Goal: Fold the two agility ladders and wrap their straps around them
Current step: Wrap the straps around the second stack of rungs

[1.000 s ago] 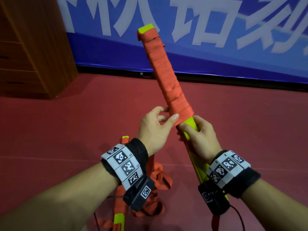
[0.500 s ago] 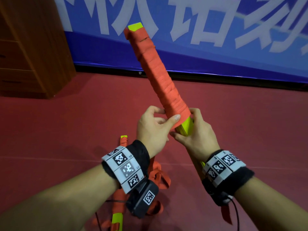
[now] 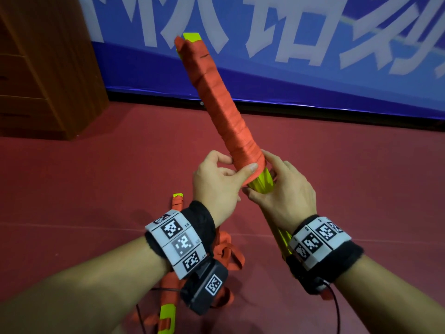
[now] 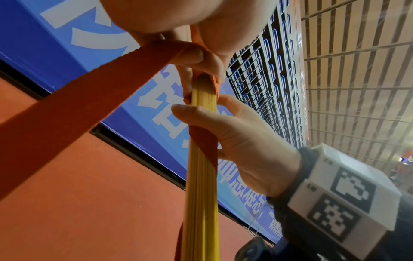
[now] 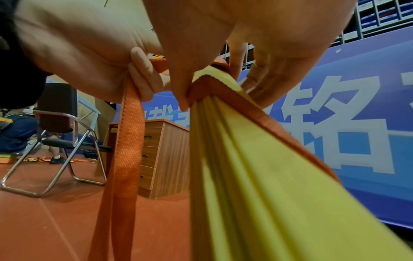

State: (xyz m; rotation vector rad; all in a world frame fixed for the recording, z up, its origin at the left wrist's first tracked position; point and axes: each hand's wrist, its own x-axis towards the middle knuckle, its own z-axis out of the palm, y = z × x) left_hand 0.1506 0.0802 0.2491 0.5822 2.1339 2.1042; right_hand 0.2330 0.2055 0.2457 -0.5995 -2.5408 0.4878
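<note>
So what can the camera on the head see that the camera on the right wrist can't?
Only the head view shows the whole held ladder bundle, wrapped in orange strap nearly to its top, and the second ladder lying on the red floor with loose straps. It also shows both wristbands.

Only the right wrist view shows a folding chair, and the free strap hanging down from the left hand.

Both show the yellow rungs, the right hand holding them, the wooden drawers and the blue banner.
</note>
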